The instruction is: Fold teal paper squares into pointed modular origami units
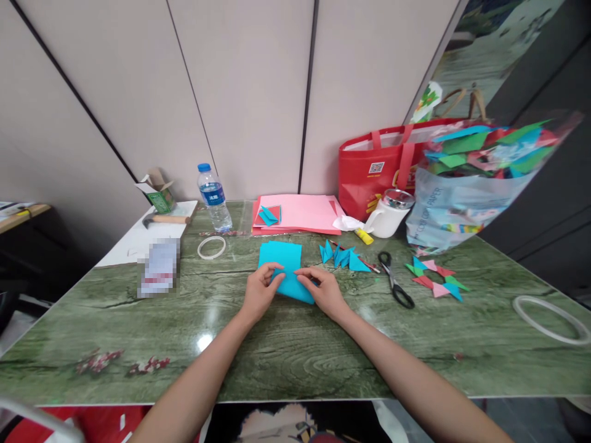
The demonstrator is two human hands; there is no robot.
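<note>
Between my hands is a piece of blue paper [295, 288], held low over the table, with its near edge slanting down to the right. More blue sheets [280, 251] lie flat just behind it. My left hand [263, 288] pinches the left side of the held paper between thumb and fingers. On the other side, my right hand [322, 289] has its thumb and forefinger closed at the paper's right edge. Folded blue paper pieces [342, 256] with pointed ends lie to the right, beyond my right hand.
Black-handled scissors [395, 280] and a multicoloured paper ring [436, 278] lie to the right. Behind stand a white mug [390, 215], a red bag [369, 166] and a plastic bag of folded paper [462, 203]. Pink paper [300, 212], a water bottle [215, 200] and a hammer [168, 219] are farther back.
</note>
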